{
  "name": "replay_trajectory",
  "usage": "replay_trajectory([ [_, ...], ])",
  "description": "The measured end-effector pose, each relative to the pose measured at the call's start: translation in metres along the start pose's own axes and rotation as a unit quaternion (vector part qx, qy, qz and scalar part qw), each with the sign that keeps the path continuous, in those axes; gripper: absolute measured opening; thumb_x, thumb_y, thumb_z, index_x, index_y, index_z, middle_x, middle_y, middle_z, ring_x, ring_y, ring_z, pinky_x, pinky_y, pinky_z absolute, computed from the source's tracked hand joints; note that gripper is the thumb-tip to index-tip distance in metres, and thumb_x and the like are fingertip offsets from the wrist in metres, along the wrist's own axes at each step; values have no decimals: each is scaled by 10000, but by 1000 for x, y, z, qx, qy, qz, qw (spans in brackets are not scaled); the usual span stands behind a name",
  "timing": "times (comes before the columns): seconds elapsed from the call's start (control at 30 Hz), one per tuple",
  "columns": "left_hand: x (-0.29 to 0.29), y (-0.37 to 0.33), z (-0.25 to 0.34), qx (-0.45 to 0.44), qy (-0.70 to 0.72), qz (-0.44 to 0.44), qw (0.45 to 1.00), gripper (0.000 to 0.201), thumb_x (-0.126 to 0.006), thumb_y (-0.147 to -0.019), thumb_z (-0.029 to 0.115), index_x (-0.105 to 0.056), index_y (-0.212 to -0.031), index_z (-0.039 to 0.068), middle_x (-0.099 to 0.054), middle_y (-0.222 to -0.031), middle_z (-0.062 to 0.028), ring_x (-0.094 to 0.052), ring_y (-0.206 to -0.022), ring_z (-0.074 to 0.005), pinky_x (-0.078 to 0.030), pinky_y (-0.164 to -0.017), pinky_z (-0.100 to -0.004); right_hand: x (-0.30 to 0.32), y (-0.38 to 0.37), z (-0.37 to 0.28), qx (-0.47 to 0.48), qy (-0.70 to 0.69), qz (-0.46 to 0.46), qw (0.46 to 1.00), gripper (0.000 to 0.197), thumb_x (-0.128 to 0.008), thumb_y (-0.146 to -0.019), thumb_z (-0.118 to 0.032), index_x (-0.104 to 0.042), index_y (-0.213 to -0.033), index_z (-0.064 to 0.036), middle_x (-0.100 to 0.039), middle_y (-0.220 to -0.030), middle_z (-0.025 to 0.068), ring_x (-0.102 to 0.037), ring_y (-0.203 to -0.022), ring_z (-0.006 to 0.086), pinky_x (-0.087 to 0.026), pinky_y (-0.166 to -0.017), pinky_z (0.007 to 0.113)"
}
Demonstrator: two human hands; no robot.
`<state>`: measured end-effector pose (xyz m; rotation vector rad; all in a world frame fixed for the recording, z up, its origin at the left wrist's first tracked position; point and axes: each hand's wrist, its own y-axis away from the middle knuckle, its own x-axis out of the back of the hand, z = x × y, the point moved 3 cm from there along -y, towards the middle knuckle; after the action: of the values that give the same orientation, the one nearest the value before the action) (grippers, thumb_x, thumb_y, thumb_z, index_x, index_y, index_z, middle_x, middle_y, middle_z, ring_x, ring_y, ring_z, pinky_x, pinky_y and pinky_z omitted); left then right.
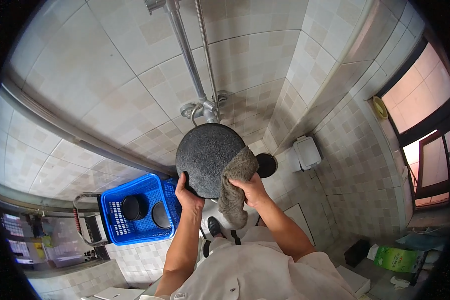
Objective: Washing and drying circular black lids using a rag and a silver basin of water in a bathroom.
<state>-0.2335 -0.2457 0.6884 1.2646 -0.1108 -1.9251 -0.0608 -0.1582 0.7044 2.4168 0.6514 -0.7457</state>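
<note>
One round, dark grey speckled disc (205,157) is held out in front of the person between both hands, its broad face turned up toward the head and its far edge overlapping the foot of the metal shower pipe (187,50). The left hand (189,196) grips the disc at its near left edge: the thumb lies along the rim, pointing up and away, while the other fingers are hidden behind the disc, so their spread cannot be told. The right hand (252,191) is clamped on a brownish-grey cloth (233,202) — the thumb presses across its folds, and the remaining fingers are mostly out of sight. That cloth laps over the disc's right edge, and its loose end hangs down toward the person.

Both forearms come up from the lower edge and converge on the disc, the left one steep, the right one slanting in from the lower right with its elbow bent outward. Left of the left hand — well below the wall pipe — sits a blue plastic basket (130,184) with two dark round pieces (131,207) inside.
</note>
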Motion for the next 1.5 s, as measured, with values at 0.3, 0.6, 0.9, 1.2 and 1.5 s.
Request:
replay_trajectory([
  [0.3,-14,24,1,60,-266,-69,960,803,-687,-842,410,-295,-1438,41,-445,-1374,-162,-452,-1240,-319,-353,-1023,-458,8,22,-16,296,430,-72,850,259,-707,-733,-78,-655,-967,18,-665,-973,189,-650,-923,307,-505,-772,371],
  [0.6,-1,35,7,100,-148,-80,981,608,-524,-597,-30,-551,-1202,9,-623,-1140,-116,-598,-1036,-294,-477,-913,-401,-8,45,-17,367,646,-247,622,262,-604,-597,10,-578,-857,-11,-566,-926,127,-533,-977,355,-445,-803,440],
  [0.9,-13,37,11,121,-198,-177,956,690,-503,-548,-74,-505,-1236,-31,-614,-1146,-128,-600,-1068,-264,-486,-899,-331,-36,11,-4,280,595,-320,682,506,-622,-684,-27,-562,-1186,-16,-542,-1265,161,-447,-1204,370,-351,-1010,469],
  [1.2,-15,44,11,138,-257,-198,936,761,-495,-524,-99,-495,-1279,-7,-618,-1136,-93,-602,-1020,-225,-461,-905,-304,-46,-30,-16,335,673,-196,630,420,-604,-731,-37,-543,-1144,9,-508,-1226,184,-483,-1077,409,-407,-923,480],
  [1.5,3,27,17,136,-290,-191,928,670,-556,-517,-74,-559,-1185,-15,-652,-1035,-110,-642,-925,-266,-518,-834,-354,-66,-1,-9,323,581,-232,710,233,-548,-736,-20,-573,-967,3,-502,-1114,199,-489,-1020,423,-435,-858,481],
])
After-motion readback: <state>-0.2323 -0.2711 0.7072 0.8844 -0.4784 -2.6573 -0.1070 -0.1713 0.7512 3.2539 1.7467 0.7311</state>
